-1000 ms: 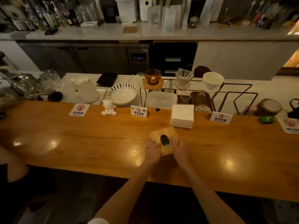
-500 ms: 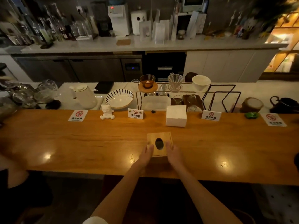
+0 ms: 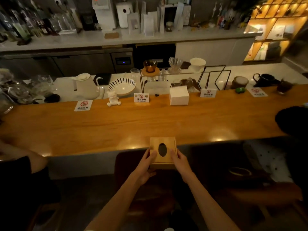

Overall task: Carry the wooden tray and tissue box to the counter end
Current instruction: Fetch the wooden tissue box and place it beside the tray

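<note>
While both hands are clamped on it, the wooden tissue box [image 3: 162, 152] sits right at the near lip of the tabletop [image 3: 116, 127], with its front half hanging out past the edge toward the person. The left hand [image 3: 144, 165] wraps the left side, thumb up on the lid and fingers curled underneath; the right hand [image 3: 179, 161] presses flat against the right side. So it's a two-sided squeeze, box dead centre between them, neither hand really nearer.

The bit that matters for the carry: the tabletop runs left to right, and the box's oval slot points straight away from the person, so the box is square to the edge. Either end means a sideways move, not a forward one. Which end is meant can't be told from here. The right end has a dark cup [image 3: 283, 86] and someone's dark shape [image 3: 293, 122] close by, so that way looks tighter.

Also, no obvious wooden tray in sight, just a white napkin stack [image 3: 179, 97] at the back.
</note>
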